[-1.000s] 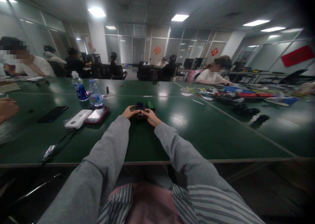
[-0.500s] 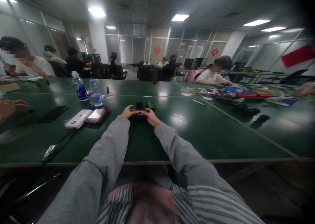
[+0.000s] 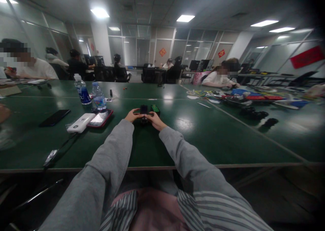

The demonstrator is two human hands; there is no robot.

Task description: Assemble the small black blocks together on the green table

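Note:
In the head view, both hands meet at a small black box-like object (image 3: 144,109) on the green table. My left hand (image 3: 133,115) grips its left side, fingers behind and thumb along the front. On the other side, my right hand (image 3: 156,119) holds it the same way, the thumbs almost meeting. Small shiny parts show at the object's lower front below the thumbs; their kind is too small to make out. Just behind my right hand lies a dark box with a bright green face (image 3: 155,108).
Left of my arms are a white power bank (image 3: 81,122) with a cable, a red-edged phone (image 3: 101,118), a black phone (image 3: 55,118) and two water bottles (image 3: 82,90). A pen (image 3: 204,105) and cluttered parts (image 3: 254,97) lie right. Several people sit around.
My hands and the black object have hardly moved. At the far left edge, another person's hand has drawn back from the table, mostly out of view.

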